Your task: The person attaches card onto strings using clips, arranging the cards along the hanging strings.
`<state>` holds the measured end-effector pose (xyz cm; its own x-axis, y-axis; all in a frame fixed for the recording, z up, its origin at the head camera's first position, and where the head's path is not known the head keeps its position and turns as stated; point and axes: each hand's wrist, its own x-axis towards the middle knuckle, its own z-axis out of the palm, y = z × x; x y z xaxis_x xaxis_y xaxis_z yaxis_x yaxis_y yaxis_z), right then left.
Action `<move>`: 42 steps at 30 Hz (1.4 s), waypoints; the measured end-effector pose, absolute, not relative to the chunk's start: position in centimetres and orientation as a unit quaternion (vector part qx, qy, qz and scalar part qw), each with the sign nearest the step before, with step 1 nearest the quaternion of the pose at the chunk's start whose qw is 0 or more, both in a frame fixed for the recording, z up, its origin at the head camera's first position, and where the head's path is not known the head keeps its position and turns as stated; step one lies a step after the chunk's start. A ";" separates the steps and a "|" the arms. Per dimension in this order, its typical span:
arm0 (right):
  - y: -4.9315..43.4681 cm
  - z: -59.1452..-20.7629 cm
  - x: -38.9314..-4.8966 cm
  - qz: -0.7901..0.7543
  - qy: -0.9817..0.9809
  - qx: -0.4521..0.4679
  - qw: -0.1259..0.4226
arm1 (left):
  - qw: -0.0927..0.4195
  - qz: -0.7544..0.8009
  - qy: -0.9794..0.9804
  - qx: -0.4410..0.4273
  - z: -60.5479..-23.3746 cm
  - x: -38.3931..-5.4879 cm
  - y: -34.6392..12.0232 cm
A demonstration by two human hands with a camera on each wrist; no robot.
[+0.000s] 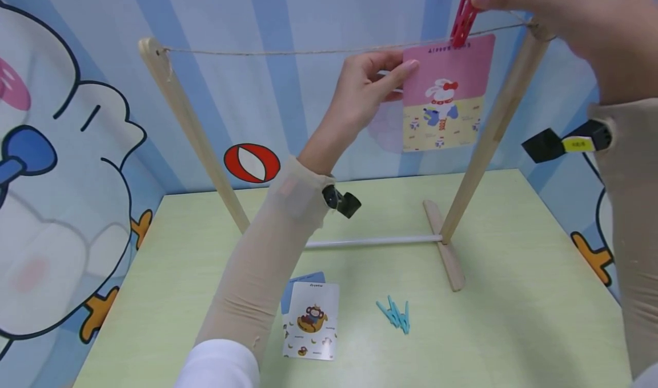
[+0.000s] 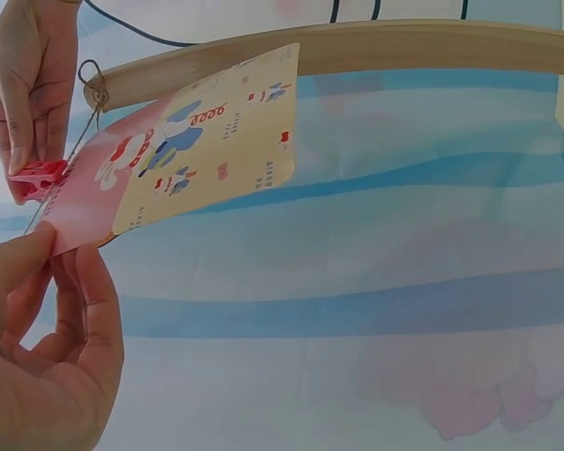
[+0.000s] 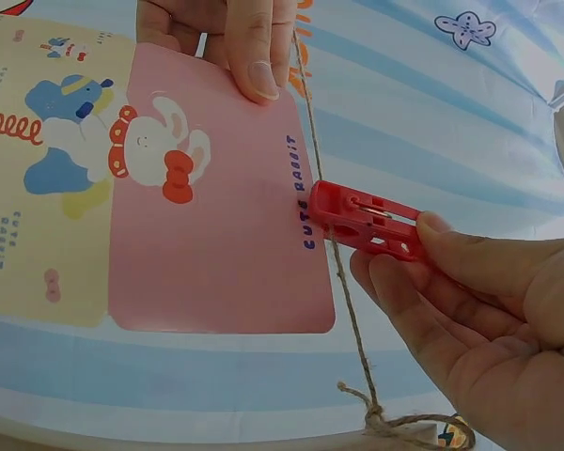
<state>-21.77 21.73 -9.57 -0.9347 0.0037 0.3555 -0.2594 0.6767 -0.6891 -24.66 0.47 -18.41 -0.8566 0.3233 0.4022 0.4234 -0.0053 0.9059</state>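
A pink and yellow rabbit card (image 1: pixel 447 94) hangs against a twine line (image 1: pixel 288 53) strung between two wooden posts. My left hand (image 1: pixel 372 82) pinches the card's upper left edge between thumb and fingers. At the top edge, my right hand (image 1: pixel 576 16) grips a red clothespin (image 1: pixel 465 14) by its handle end. In the right wrist view the clothespin (image 3: pixel 367 218) sits across the twine, its nose over the card's edge beside the printed words. The left wrist view shows the card (image 2: pixel 207 141) tilted out from the line, with the clothespin (image 2: pixel 39 177) at its far corner.
On the table lie a white monkey card (image 1: pixel 311 325) overlapping a blue card (image 1: pixel 308 278), and several light blue clothespins (image 1: pixel 396 314). The right wooden post (image 1: pixel 496 131) stands on a foot (image 1: pixel 447 251), joined to a white crossbar (image 1: pixel 375 242). A cartoon-printed backdrop rises behind.
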 end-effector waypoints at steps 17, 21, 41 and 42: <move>21.5 -10.0 -21.7 0.412 -0.890 0.119 0.153 | 0.047 -0.657 -0.705 -0.264 -18.4 -24.6 0.4; 21.3 -10.1 -21.7 0.402 -0.894 0.130 0.151 | 0.050 -0.660 -0.702 -0.262 -18.4 -24.6 0.4; 22.3 -10.1 -21.9 0.398 -0.894 0.150 0.144 | 0.048 -0.664 -0.700 -0.258 -18.6 -24.9 0.8; 22.4 -10.2 -21.9 0.405 -0.890 0.152 0.145 | 0.047 -0.665 -0.699 -0.258 -18.6 -24.9 0.7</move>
<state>-21.87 22.39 -10.16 -0.9120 -0.1535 0.3805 -0.3876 0.6265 -0.6762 -24.87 0.74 -18.62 -0.8624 0.2980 0.4093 0.4239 -0.0172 0.9056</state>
